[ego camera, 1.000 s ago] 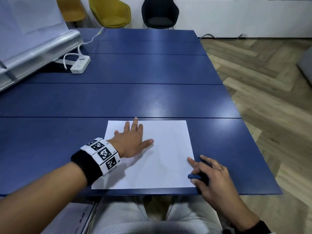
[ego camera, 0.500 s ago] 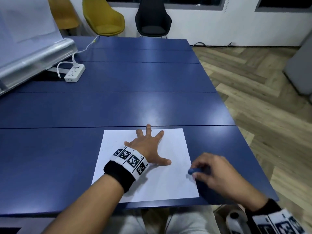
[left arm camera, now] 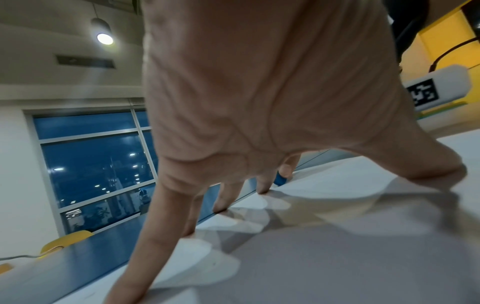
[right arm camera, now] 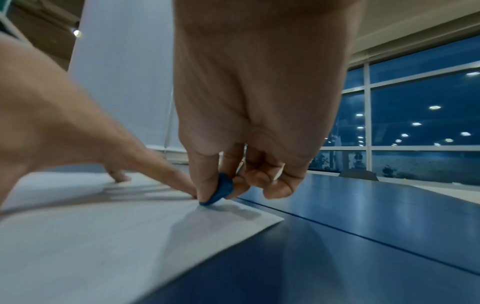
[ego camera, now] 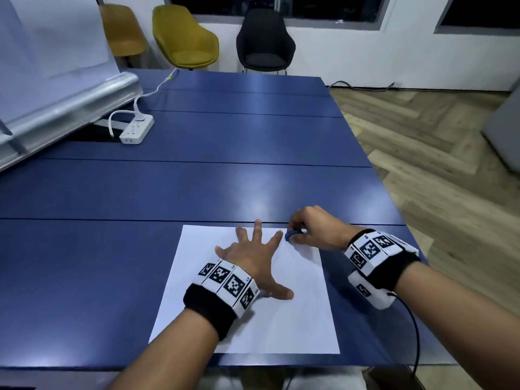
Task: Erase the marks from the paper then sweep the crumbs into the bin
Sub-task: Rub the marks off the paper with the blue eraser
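A white sheet of paper [ego camera: 295,313] lies near the front edge of the blue table [ego camera: 197,187]. My left hand [ego camera: 253,251] presses flat on it with fingers spread, seen close up in the left wrist view [left arm camera: 259,102]. My right hand [ego camera: 312,226] pinches a small blue eraser [ego camera: 291,235] and holds its tip on the paper's far right corner, beside my left index finger. In the right wrist view the eraser [right arm camera: 221,190] touches the sheet [right arm camera: 103,236] just inside its corner. Any marks on the paper are too faint to make out. No bin is in view.
A white power strip [ego camera: 137,132] with its cable lies at the table's back left, next to a tilted silver-framed board [ego camera: 62,108]. Two yellow chairs [ego camera: 185,38] and a black chair [ego camera: 264,40] stand behind the table. Wooden floor [ego camera: 436,164] lies to the right.
My right hand lifted the eraser from the table beside the paper's near right edge and carried it to the far right corner. My left hand shifted right and spread wider.
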The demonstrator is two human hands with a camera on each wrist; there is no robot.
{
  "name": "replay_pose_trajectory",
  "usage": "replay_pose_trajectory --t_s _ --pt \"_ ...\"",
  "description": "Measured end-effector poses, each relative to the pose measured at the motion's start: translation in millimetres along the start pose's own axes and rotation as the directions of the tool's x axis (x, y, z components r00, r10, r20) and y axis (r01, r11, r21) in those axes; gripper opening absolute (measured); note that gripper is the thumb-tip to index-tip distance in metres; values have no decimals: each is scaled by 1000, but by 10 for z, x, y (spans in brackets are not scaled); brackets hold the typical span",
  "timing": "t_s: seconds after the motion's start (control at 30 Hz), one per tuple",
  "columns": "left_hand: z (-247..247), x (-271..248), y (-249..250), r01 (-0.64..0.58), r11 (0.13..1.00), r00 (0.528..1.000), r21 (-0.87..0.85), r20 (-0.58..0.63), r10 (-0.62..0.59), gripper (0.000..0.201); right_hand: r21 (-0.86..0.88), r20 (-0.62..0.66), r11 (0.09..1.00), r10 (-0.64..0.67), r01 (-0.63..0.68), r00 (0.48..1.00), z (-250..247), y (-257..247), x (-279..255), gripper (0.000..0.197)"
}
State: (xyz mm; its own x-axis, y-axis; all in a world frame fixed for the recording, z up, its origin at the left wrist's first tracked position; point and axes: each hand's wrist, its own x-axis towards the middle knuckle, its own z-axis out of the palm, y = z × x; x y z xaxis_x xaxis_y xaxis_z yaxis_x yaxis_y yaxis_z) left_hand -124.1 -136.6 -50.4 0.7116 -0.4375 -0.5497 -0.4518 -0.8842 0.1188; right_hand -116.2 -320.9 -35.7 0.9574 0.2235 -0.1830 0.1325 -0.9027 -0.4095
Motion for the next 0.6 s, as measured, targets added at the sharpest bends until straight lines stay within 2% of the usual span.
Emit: replay_pose_trajectory --t_s 0.07,0.2,0.37,0.5,0.6 --pt "-2 0 7 -1 1000 1000 2 2 1 131 4 19 1000 -26 26 999 1 3 -5 7" --pt "15 7 11 4 1000 1000 2 -7 -4 131 -17 193 995 -98 103 976 -31 -21 -17 8" --pt "12 2 8 -1 1000 1000 -2 -15 1 132 -40 81 997 -60 63 995 -29 -35 76 11" --pt "23 8 15 6 1000 1000 -1 -21 -6 131 -17 208 989 -140 147 968 -15 -78 5 10" --pt "20 4 20 5 1000 1000 2 -25 -5 131 -121 120 986 -97 111 988 -72 -98 88 14"
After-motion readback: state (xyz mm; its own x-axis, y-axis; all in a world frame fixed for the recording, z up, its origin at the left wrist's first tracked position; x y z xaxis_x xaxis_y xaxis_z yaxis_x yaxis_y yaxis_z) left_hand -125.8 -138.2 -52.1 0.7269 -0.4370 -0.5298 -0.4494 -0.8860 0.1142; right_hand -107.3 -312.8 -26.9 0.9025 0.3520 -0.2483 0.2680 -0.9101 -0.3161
